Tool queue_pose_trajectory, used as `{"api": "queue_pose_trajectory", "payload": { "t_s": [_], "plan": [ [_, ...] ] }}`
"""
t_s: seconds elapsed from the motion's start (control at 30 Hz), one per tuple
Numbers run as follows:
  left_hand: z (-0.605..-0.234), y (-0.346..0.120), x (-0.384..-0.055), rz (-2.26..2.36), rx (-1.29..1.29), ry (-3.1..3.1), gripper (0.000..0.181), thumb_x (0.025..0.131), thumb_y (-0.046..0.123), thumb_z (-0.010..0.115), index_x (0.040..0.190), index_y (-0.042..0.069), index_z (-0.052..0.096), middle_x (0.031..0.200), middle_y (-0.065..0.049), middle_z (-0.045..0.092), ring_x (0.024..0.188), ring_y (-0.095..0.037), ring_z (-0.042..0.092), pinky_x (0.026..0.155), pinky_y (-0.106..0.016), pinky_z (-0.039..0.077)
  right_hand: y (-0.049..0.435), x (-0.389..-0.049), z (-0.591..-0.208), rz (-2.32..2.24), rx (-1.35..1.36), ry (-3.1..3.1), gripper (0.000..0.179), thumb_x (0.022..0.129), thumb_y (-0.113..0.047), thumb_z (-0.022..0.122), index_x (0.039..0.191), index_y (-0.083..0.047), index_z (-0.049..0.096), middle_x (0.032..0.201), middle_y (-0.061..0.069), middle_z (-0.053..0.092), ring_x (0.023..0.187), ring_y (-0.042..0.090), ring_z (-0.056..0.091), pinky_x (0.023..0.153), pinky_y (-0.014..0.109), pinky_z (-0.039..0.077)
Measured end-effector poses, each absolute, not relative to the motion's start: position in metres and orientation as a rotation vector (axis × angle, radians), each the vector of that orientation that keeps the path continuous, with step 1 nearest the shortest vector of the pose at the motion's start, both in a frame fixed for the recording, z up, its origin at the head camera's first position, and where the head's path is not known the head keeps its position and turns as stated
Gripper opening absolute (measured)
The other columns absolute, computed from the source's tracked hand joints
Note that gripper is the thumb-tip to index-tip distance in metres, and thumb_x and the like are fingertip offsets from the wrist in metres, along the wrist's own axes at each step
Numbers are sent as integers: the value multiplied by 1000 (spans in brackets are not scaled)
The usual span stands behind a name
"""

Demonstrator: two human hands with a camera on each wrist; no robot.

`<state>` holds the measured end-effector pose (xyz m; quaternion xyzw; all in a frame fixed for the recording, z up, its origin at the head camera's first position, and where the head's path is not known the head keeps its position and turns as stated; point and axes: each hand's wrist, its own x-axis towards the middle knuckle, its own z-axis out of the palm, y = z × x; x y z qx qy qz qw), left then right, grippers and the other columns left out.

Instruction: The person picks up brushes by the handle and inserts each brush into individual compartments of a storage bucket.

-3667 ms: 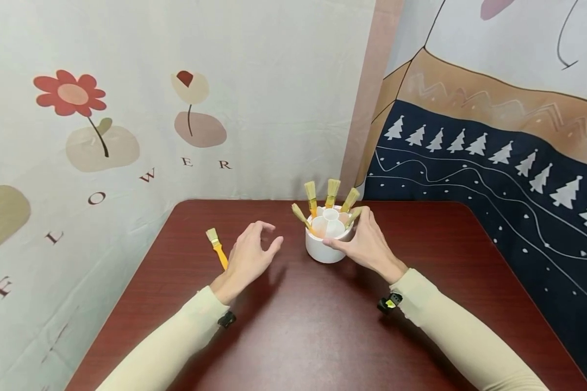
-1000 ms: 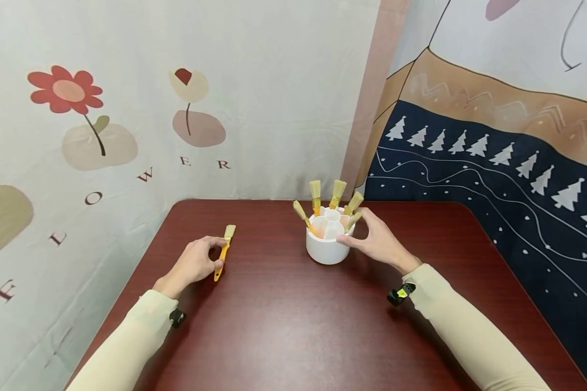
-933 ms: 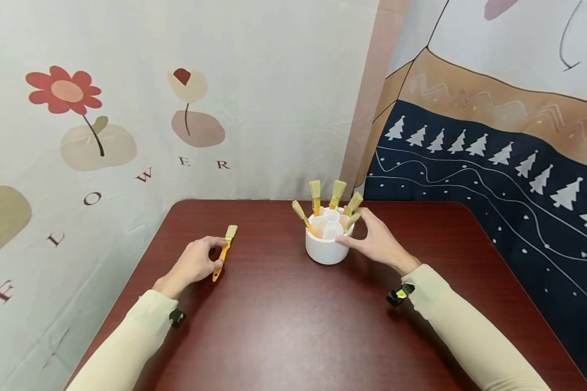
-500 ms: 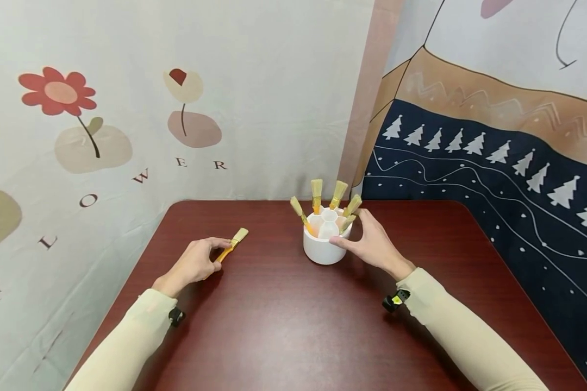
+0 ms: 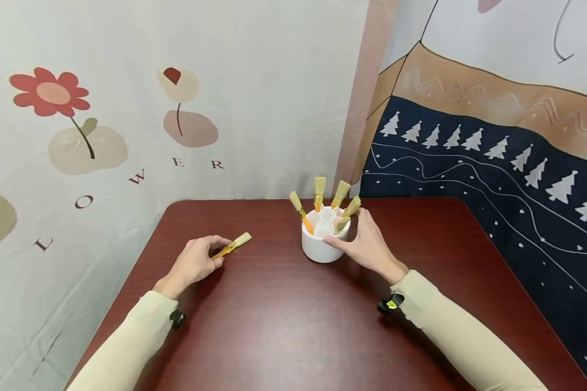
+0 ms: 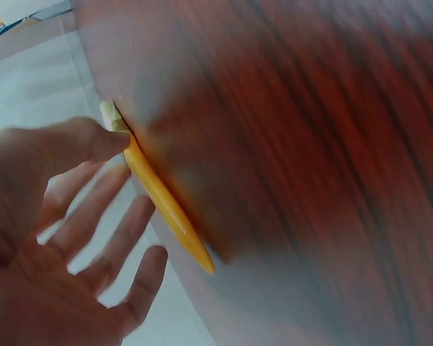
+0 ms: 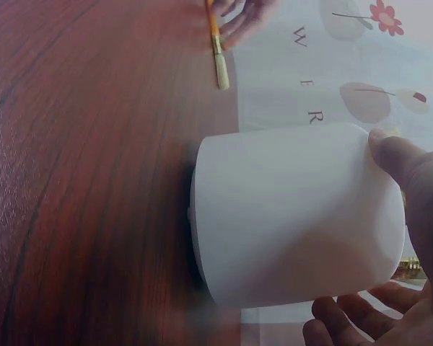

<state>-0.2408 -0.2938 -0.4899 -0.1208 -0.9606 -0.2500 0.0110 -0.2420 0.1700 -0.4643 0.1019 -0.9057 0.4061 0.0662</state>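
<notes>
My left hand (image 5: 188,266) pinches a flat paintbrush (image 5: 232,246) by its yellow handle, left of the middle of the table. The pale bristles point right and away from me. In the left wrist view the thumb presses on the handle (image 6: 166,200) near the ferrule, the other fingers spread loosely behind it. My right hand (image 5: 372,247) grips a round white brush holder (image 5: 322,251) at its right side, thumb on the near rim and fingers round the far side. Several paintbrushes (image 5: 319,191) stand bristles up in the holder's compartments. The front compartment (image 5: 324,228) holds no brush.
Both hands work over a dark red-brown table (image 5: 274,326) with rounded far corners. Behind it hangs a pale cloth (image 5: 264,108) with printed flowers, and at the right a navy cloth (image 5: 435,168) with white trees. Dark wrist devices (image 5: 178,318) sit under both sleeves.
My left hand took hold of the paintbrush, whose bristles have swung rightward from pointing away. The holder's brushes have turned clockwise, seen from above, while my right hand stays at its side.
</notes>
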Motion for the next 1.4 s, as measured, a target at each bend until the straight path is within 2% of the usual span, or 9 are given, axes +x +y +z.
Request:
{"api": "queue_pose_trajectory", "payload": {
  "t_s": [0.17,0.37,0.53,0.83,1.2,1.4],
  "plan": [
    [-490,-286,-242,-744,-240,-2963,37,102,19,89,138,11,84,127,-15,88,118,-39,81,95,-59,63,166,-238,-464,1236,280,-2734,115,90,-64,96,169,-3,40,156,18,56,144,37,58,123,62,54],
    [-491,-277,-245,-690,-174,-2971,38,102,26,92,135,10,85,126,-18,85,111,-38,80,88,-59,63,162,-236,-465,1224,228,-2729,117,88,-66,96,168,-3,38,155,19,54,143,38,58,124,62,54],
    [-495,-272,-244,-631,-127,-2999,35,101,23,92,132,8,86,126,-20,83,107,-38,77,84,-59,63,154,-233,-467,1185,140,-2741,122,86,-73,94,168,-4,36,154,20,53,141,39,60,123,63,56],
    [-495,-265,-245,-599,-126,-2969,21,101,15,88,120,6,88,117,-15,87,95,-30,75,76,-50,60,147,-228,-463,1143,28,-2754,120,82,-77,95,160,-3,40,148,20,55,132,45,68,112,62,60],
    [-495,-264,-245,-606,-141,-2953,21,102,13,86,121,4,87,117,-17,86,92,-29,73,71,-42,55,149,-229,-462,1146,41,-2760,123,83,-79,93,163,-4,39,152,21,54,132,46,68,112,62,60],
    [-495,-264,-244,-632,-119,-2946,21,103,13,83,123,6,87,116,-16,83,90,-27,70,70,-40,51,162,-234,-460,1196,146,-2750,115,86,-73,95,163,-7,40,158,23,52,136,44,62,117,65,54]
  ]
}}
